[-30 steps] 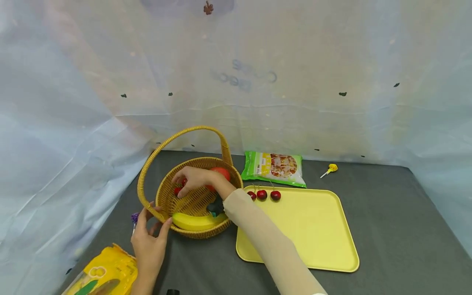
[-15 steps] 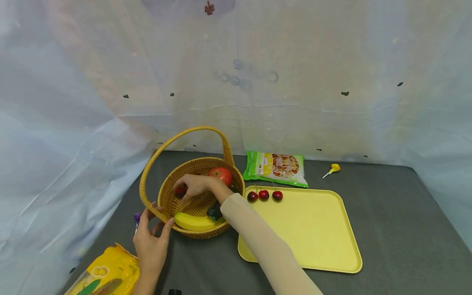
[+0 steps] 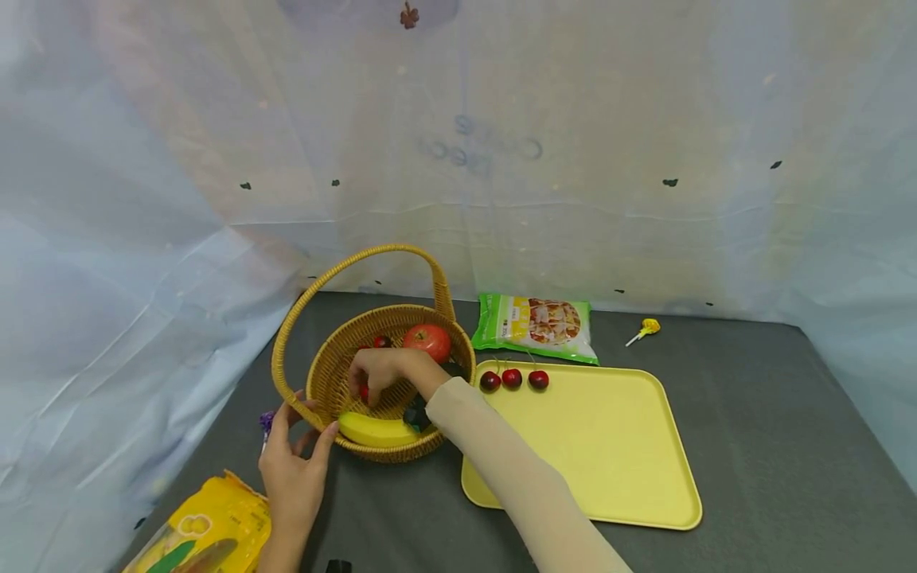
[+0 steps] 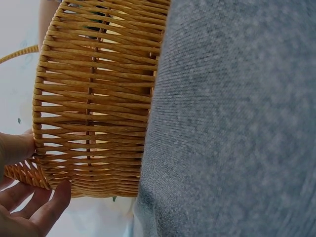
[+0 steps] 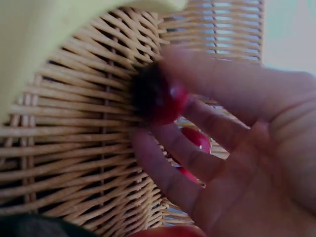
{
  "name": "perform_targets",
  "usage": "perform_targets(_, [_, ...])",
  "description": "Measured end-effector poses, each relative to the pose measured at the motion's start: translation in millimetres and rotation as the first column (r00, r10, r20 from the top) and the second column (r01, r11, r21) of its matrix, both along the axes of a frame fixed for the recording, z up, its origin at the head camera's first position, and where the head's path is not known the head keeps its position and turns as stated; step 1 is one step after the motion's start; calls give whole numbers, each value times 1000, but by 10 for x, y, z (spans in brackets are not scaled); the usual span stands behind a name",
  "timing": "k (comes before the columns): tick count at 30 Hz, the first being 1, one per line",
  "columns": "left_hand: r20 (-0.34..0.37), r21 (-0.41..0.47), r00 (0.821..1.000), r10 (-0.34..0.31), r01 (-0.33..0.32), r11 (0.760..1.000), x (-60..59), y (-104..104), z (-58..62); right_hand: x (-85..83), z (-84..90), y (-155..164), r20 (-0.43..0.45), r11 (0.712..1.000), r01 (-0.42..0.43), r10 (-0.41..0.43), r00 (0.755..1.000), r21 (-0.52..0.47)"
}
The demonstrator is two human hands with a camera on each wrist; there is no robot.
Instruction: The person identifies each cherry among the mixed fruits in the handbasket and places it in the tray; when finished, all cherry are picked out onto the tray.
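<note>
The woven basket [image 3: 329, 382] with a tall handle stands at the table's left. My left hand [image 3: 295, 468] grips its near left rim, thumb and fingers on either side of the weave in the left wrist view. My right hand [image 3: 378, 372] is inside the basket, pinching a dark red cherry [image 5: 167, 101] between thumb and fingers. More cherries [image 3: 382, 341] lie behind that hand. Also in the basket are a yellow banana [image 3: 376, 430] along the near side, a red pomegranate [image 3: 427, 341] at the back right, and a dark thing [image 3: 415, 414], partly hidden by the right arm.
Right of the basket lies a yellow tray [image 3: 595, 446] with three cherries [image 3: 512, 379] at its far left corner. Behind it is a green snack bag [image 3: 537, 326]. A yellow lollipop [image 3: 649, 327], a purple-wrapped lollipop [image 3: 267, 422] and a yellow bag [image 3: 215, 521] lie around.
My right hand has moved right and nearer within the basket, away from the cherries at the back, and now pinches one cherry. My left hand keeps its place on the rim.
</note>
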State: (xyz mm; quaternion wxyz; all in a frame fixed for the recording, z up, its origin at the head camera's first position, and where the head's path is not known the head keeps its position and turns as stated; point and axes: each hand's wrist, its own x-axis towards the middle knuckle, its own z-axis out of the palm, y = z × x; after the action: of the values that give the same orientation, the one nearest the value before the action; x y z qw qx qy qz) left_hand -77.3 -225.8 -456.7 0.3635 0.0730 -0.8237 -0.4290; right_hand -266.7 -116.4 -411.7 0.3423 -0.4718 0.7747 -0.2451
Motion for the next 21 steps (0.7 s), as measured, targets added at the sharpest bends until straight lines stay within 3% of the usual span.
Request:
perform_targets(5, [8,-8,1000,17,-17,1000,2,-1,0,11,26,25,-27,1000,-9,9,1000,3])
perform_targets(10, [16,-5,1000,8,-8,1000,-7,5,1,-33,111,183,-23,990,-42,39,999,-135])
perform_targets(16, [40,3,999,23,-23,1000,-12,8,-12,-83,269,574,-7,929,-63,65,998,-365])
perform_targets(21, [24,-7,999,31,-30,1000,-20,10,-9,-63,389,1082,-8,865,-14,12,1000,-502])
